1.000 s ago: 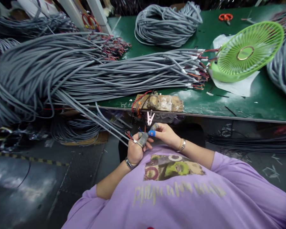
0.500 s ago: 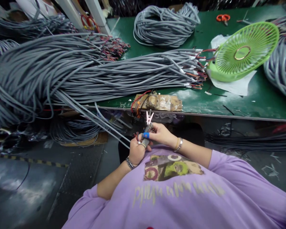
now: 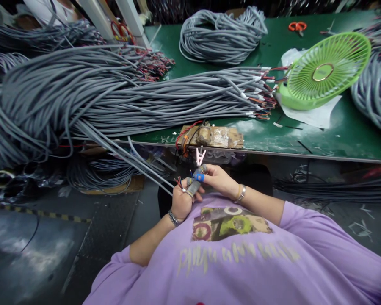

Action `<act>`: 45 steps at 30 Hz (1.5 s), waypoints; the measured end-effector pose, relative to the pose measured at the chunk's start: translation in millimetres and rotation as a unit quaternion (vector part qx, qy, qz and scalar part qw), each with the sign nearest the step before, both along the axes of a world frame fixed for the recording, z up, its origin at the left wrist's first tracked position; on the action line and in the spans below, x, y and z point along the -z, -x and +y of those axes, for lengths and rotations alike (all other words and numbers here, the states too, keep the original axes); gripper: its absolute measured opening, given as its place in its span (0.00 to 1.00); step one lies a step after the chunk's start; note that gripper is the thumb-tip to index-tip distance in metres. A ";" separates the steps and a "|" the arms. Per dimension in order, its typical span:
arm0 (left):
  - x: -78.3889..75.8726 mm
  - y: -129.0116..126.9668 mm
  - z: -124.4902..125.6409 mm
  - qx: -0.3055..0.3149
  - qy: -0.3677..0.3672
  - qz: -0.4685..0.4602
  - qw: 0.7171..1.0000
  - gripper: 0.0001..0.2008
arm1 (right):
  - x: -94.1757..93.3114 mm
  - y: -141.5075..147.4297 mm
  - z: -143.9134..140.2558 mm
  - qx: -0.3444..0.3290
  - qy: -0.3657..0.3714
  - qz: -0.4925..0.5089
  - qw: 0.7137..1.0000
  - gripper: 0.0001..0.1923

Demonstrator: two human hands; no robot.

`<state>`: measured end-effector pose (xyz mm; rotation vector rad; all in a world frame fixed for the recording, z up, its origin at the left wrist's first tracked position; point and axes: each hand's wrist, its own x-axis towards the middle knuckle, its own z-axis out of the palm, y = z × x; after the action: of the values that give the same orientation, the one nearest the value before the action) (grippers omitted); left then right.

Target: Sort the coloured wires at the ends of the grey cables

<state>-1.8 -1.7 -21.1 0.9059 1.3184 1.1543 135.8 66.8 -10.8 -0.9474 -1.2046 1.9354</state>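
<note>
Left to right: grey cable bundle [image 3: 82, 101] heaped on the green worktop [image 3: 336, 135], many ends already stripped; left hand [image 3: 180, 199] closed around one cable end [image 3: 178, 182]; right hand [image 3: 220, 180] pinching its coloured wires; green fan [image 3: 327, 67]. Most cables apparently remain.

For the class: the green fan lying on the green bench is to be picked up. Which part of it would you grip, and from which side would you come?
Grip the green fan by its lower rim and base at the left, coming from the bench's near edge. The round grille is tilted up and slatted, so it probably offers poor purchase, and a grey cable coil crowds its right side.
</note>
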 end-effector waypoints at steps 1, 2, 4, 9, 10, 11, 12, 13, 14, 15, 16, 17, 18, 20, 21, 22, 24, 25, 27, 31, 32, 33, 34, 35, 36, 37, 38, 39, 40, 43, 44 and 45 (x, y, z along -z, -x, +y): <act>0.4 0.0 -0.1 -0.007 0.000 -0.001 1.000 0.15 | -0.7 -0.4 0.0 -0.003 -0.001 -0.002 1.000 0.18; 0.8 0.1 -0.3 -0.014 0.001 -0.004 1.000 0.14 | -1.3 -0.8 -0.1 -0.003 -0.003 -0.005 1.000 0.18; 2.2 0.2 -0.5 -0.022 0.003 -0.010 1.000 0.14 | -2.3 -1.4 -0.4 0.005 -0.007 -0.015 1.000 0.18; 5.8 0.5 0.0 -0.046 -0.012 -0.023 0.999 0.13 | -2.3 -1.5 -1.7 0.013 0.002 -0.030 0.999 0.19; 6.1 0.4 0.3 -0.050 -0.014 -0.025 0.998 0.13 | -1.9 -1.7 -1.8 0.015 0.002 -0.030 0.999 0.19; 6.1 0.4 0.7 -0.051 -0.014 -0.027 0.998 0.13 | -1.2 -2.0 -1.7 0.016 0.001 -0.029 0.999 0.19; 6.0 0.2 1.2 -0.052 -0.013 -0.029 0.998 0.13 | -0.5 -2.4 -1.5 0.017 0.000 -0.027 0.999 0.19; 5.8 0.0 1.6 -0.054 -0.011 -0.032 0.998 0.13 | 0.2 -2.9 -1.1 0.017 0.000 -0.025 1.000 0.20; 5.5 -0.2 2.0 -0.056 -0.008 -0.034 0.998 0.13 | 0.9 -3.4 -0.7 0.017 0.001 -0.025 1.000 0.20; 5.3 -0.5 2.4 -0.059 -0.006 -0.036 0.998 0.13 | 1.5 -3.9 -0.2 0.016 0.001 -0.025 1.000 0.20; 5.1 -0.8 2.7 -0.061 -0.003 -0.037 0.997 0.13 | 2.0 -4.3 0.3 0.016 0.001 -0.025 1.000 0.20; 4.9 -1.1 3.0 -0.064 -0.001 -0.037 0.997 0.13 | 2.3 -4.6 0.7 0.016 0.001 -0.026 1.000 0.21; 4.8 -1.4 3.3 -0.067 0.001 -0.039 0.997 0.14 | 2.5 -4.8 1.2 0.017 0.001 -0.025 1.000 0.21; 4.7 -2.0 4.1 -0.072 0.000 -0.046 0.996 0.14 | 2.5 -4.7 1.7 0.019 0.002 -0.022 1.000 0.21; 4.6 -2.3 4.6 -0.077 -0.002 -0.050 0.996 0.14 | 2.5 -4.6 1.7 0.021 0.004 -0.019 1.000 0.22; 4.4 -2.5 5.2 -0.083 -0.003 -0.053 0.995 0.14 | 2.7 -4.3 1.6 0.022 0.006 -0.015 1.000 0.22; 4.0 -2.9 6.6 -0.096 -0.006 -0.057 0.994 0.15 | 3.5 -3.7 0.8 0.022 0.007 -0.014 1.000 0.23; 3.8 -3.0 7.3 -0.103 -0.007 -0.058 0.993 0.15 | 4.1 -3.4 0.2 0.019 0.006 -0.015 1.000 0.23; 3.5 -3.1 8.5 -0.114 -0.011 -0.063 0.991 0.15 | 5.3 -2.8 -1.1 0.006 0.002 -0.021 1.000 0.24; 2.7 -2.2 9.5 -0.119 -0.020 -0.069 0.990 0.14 | 4.8 -3.4 -2.2 -0.041 -0.005 -0.015 0.999 0.24; 2.2 -1.8 9.5 -0.116 -0.021 -0.067 0.991 0.14 | 3.8 -4.2 -1.6 -0.059 -0.008 -0.013 0.998 0.24; 1.7 -1.4 9.3 -0.113 -0.022 -0.065 0.991 0.14 | 2.6 -5.5 -0.7 -0.079 -0.010 -0.012 0.997 0.24; 1.1 -1.1 9.0 -0.112 -0.021 -0.064 0.991 0.14 | 1.4 -7.0 0.5 -0.096 -0.011 -0.012 0.995 0.23; 0.7 -0.8 8.6 -0.111 -0.018 -0.064 0.992 0.14 | 0.3 -8.6 2.0 -0.104 -0.011 -0.015 0.994 0.23; 0.6 -0.7 8.1 -0.111 -0.013 -0.063 0.992 0.14 | -0.6 -10.1 3.6 -0.101 -0.008 -0.020 0.995 0.24; 0.7 -0.7 7.5 -0.109 -0.008 -0.061 0.992 0.14 | -1.3 -11.5 5.3 -0.087 -0.002 -0.025 0.996 0.24; 1.1 -0.7 6.8 -0.106 -0.003 -0.058 0.993 0.14 | -1.6 -12.5 6.9 -0.069 0.005 -0.030 0.997 0.25; 1.8 -0.8 6.1 -0.102 0.001 -0.053 0.993 0.13 | -1.7 -13.0 8.3 -0.052 0.012 -0.033 0.998 0.25; 2.7 -0.9 5.5 -0.096 0.005 -0.048 0.994 0.13 | -1.7 -13.0 9.5 -0.040 0.017 -0.034 0.998 0.25; 5.8 -0.3 4.3 -0.078 0.014 -0.033 0.996 0.13 | -1.2 -10.5 11.0 -0.033 0.013 -0.025 0.999 0.24; 6.7 0.2 4.2 -0.067 0.016 -0.028 0.997 0.14 | -1.0 -9.1 11.0 -0.028 0.006 -0.020 0.999 0.24; 7.4 0.9 4.1 -0.050 0.019 -0.024 0.998 0.14 | -0.9 -7.6 10.8 -0.023 -0.001 -0.016 1.000 0.23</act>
<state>-2.7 2.5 -28.6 0.7878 1.3555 1.2175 143.4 77.6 -9.9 -0.9611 -1.2556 1.9609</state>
